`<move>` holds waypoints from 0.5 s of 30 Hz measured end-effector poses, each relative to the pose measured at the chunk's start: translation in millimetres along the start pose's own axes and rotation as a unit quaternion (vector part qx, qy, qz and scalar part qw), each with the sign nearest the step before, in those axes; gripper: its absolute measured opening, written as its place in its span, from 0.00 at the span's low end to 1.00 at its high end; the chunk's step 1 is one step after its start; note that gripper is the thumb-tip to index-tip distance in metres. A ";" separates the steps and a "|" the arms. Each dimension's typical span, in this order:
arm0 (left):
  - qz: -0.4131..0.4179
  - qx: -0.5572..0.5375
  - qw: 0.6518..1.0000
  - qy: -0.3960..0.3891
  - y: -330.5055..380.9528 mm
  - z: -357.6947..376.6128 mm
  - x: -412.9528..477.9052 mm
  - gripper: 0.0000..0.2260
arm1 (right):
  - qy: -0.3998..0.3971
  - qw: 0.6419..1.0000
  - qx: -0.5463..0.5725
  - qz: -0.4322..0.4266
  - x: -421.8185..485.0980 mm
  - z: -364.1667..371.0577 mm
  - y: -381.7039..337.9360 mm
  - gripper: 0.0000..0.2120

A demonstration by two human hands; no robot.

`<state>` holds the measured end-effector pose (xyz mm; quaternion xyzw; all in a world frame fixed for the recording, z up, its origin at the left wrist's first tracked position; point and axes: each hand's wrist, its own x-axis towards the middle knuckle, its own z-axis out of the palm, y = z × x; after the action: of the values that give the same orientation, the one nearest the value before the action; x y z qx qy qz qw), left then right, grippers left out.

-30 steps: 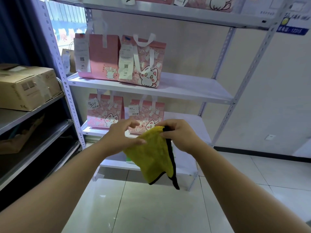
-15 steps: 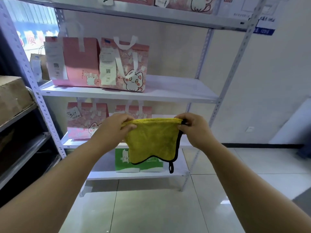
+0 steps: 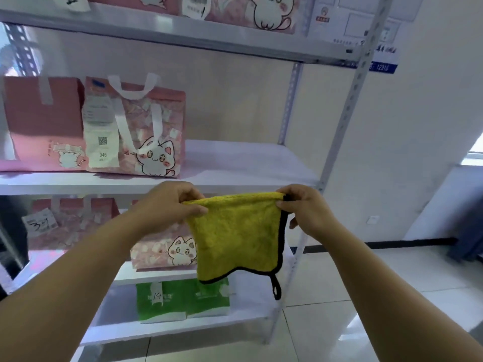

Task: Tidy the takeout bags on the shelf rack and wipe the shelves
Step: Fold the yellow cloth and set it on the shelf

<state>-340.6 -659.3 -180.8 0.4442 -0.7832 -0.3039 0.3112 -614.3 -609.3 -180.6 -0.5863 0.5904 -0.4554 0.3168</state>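
A yellow cloth (image 3: 237, 236) with black trim hangs folded in front of the white shelf rack (image 3: 350, 105). My left hand (image 3: 167, 205) pinches its top left corner and my right hand (image 3: 305, 210) pinches its top right corner, stretching the top edge level. On the middle shelf (image 3: 248, 163) stand a plain pink bag (image 3: 41, 124) and a pink cat-print takeout bag (image 3: 146, 131) with a receipt. Below, two more pink bags (image 3: 68, 223) (image 3: 167, 249) stand partly behind my left arm and the cloth.
A green pack (image 3: 180, 299) marked 14 sits on the bottom shelf. More cat-print bags (image 3: 261, 11) stand on the top shelf. The right half of the middle shelf holds nothing. Glossy tiled floor (image 3: 366, 296) spreads to the right of the rack.
The cloth went from bunched between my hands to spread flat and stretched by its top corners. The view has moved closer to the rack and to the right.
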 end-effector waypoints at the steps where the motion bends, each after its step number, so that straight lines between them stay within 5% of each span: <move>1: 0.003 0.007 1.000 0.023 3.2 2.4 21.3 0.05 | 0.001 1.000 0.013 0.001 20.6 -9.5 1.8 0.09; 10: 0.115 0.079 0.955 0.262 56.6 -5.3 202.2 0.07 | 0.131 0.981 0.044 -0.136 207.0 -74.7 -21.7 0.14; 15: 0.143 0.098 0.947 0.270 34.5 28.2 239.2 0.08 | 0.143 0.977 -0.003 -0.157 258.0 -83.6 11.3 0.15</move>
<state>-478.0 -850.9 -120.3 0.4215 -0.7509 -0.0464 0.5063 -723.6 -849.6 -117.4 -0.6014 0.5317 -0.5765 0.1522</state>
